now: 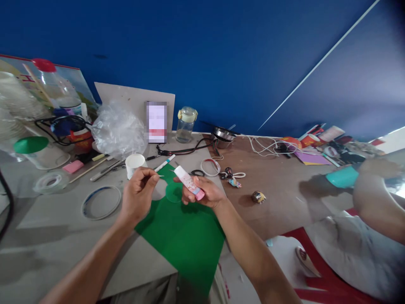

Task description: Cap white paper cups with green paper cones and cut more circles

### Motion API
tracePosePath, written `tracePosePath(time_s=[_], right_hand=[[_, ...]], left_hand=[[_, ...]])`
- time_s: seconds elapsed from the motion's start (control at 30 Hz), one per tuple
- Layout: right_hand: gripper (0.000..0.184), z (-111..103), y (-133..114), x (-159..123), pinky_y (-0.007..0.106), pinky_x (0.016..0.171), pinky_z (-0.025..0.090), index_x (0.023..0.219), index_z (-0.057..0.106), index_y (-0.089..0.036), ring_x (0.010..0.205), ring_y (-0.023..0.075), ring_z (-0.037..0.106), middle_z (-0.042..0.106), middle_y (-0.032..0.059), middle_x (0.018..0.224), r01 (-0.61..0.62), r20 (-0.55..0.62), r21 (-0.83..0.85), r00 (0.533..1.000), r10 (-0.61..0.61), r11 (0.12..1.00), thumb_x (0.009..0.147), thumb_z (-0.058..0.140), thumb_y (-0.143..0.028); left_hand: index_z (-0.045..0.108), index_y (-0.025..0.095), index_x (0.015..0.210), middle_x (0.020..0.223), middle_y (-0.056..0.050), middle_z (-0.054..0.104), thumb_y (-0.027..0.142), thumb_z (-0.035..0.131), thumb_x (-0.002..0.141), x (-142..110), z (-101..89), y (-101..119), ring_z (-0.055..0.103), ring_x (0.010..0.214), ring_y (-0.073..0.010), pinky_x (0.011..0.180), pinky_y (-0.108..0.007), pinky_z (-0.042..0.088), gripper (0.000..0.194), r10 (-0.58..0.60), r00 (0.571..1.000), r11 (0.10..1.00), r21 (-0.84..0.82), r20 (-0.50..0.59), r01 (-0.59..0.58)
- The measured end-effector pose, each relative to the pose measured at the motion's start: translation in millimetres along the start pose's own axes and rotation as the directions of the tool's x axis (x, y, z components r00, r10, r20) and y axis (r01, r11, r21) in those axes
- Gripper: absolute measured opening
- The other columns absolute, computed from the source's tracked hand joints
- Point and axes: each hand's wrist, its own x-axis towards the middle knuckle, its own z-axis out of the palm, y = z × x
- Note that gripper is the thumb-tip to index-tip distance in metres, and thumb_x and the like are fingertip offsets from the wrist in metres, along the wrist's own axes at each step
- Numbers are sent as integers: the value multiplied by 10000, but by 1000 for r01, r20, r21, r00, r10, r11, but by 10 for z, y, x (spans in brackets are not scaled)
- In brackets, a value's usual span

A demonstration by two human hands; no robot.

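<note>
My right hand (202,192) is closed around a white and pink glue stick (189,182), its white end pointing up and left. My left hand (139,195) pinches a small thin green paper piece (160,175) between thumb and fingertips, close to the glue stick's tip. A round green paper cutout (173,192) shows just under my right hand's fingers. Both hands hover over a large green paper sheet (183,236) that lies on the grey table (63,228) and hangs over its front edge.
A white paper cup (134,164), a pen (164,163), tape rolls (49,181), a wire ring (101,202), scissors (198,172), a plastic bag (118,128), a glass jar (186,124) and bottles crowd the table. Another person sits at the right, holding a teal cup (341,176).
</note>
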Motion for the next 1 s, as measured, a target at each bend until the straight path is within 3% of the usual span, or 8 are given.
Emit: tracePosePath(time_s=[0.63, 0.7, 0.73, 0.77, 0.83, 0.87, 0.93, 1.0], right_hand=[[665, -136, -90, -31, 316, 644, 439, 1248, 665, -100, 585, 130, 442, 546, -22, 632, 172, -150, 4, 974, -169, 985, 830, 661, -616], [662, -150, -98, -30, 317, 645, 436, 1276, 652, -92, 602, 134, 453, 540, -20, 639, 186, -162, 14, 970, -181, 983, 845, 657, -595], [650, -160, -101, -27, 318, 649, 435, 1273, 653, -90, 602, 134, 456, 538, -21, 635, 188, -165, 23, 969, -182, 982, 851, 659, -585], [636, -171, -103, -24, 320, 653, 435, 1262, 660, -90, 597, 133, 454, 534, -24, 627, 189, -165, 33, 970, -181, 981, 853, 665, -576], [607, -196, -104, -17, 323, 658, 434, 1229, 676, -90, 582, 127, 447, 534, -28, 613, 194, -158, 50, 970, -185, 980, 851, 682, -565], [594, -206, -104, -14, 322, 659, 433, 1215, 683, -91, 577, 124, 447, 539, -28, 613, 199, -154, 55, 970, -188, 979, 851, 688, -560], [570, -219, -102, -13, 317, 659, 432, 1195, 694, -96, 575, 121, 451, 547, -25, 616, 210, -149, 58, 969, -199, 976, 855, 693, -554], [551, -219, -99, -17, 317, 666, 439, 1170, 705, -105, 577, 118, 457, 553, -24, 625, 222, -139, 59, 967, -212, 973, 853, 699, -556]], left_hand=[[668, 158, 839, 710, -5, 568, 453, 581, 950, -20, -2, 2, 455, 557, -92, 523, -224, 396, 327, 41, 931, 992, -128, 364, 6], [721, 165, 903, 800, -37, 631, 432, 576, 963, -37, -51, 43, 496, 587, -95, 534, -218, 422, 310, 42, 801, 988, -144, 597, 55], [753, 180, 947, 882, -63, 665, 424, 568, 969, -48, -74, 77, 531, 610, -103, 535, -218, 444, 307, 52, 619, 982, -154, 783, 111], [777, 200, 1027, 1012, -100, 691, 408, 556, 978, -58, -95, 117, 588, 677, -126, 562, -228, 482, 307, 78, 328, 974, -141, 942, 174], [782, 206, 1114, 1194, -152, 691, 407, 503, 1001, -62, -122, 195, 597, 653, -121, 587, -245, 518, 362, 178, -172, 961, -134, 969, 240], [781, 192, 1111, 1240, -173, 680, 425, 509, 998, -52, -130, 225, 581, 635, -114, 596, -249, 520, 375, 197, -250, 961, -137, 948, 238], [787, 173, 994, 1175, -176, 701, 495, 590, 952, -9, -141, 250, 623, 769, -163, 701, -269, 517, 380, 189, -149, 970, -161, 971, 183], [733, 163, 791, 976, -127, 705, 550, 586, 943, 46, -150, 230, 594, 771, -155, 710, -256, 484, 441, 171, 84, 967, -184, 982, 174]])
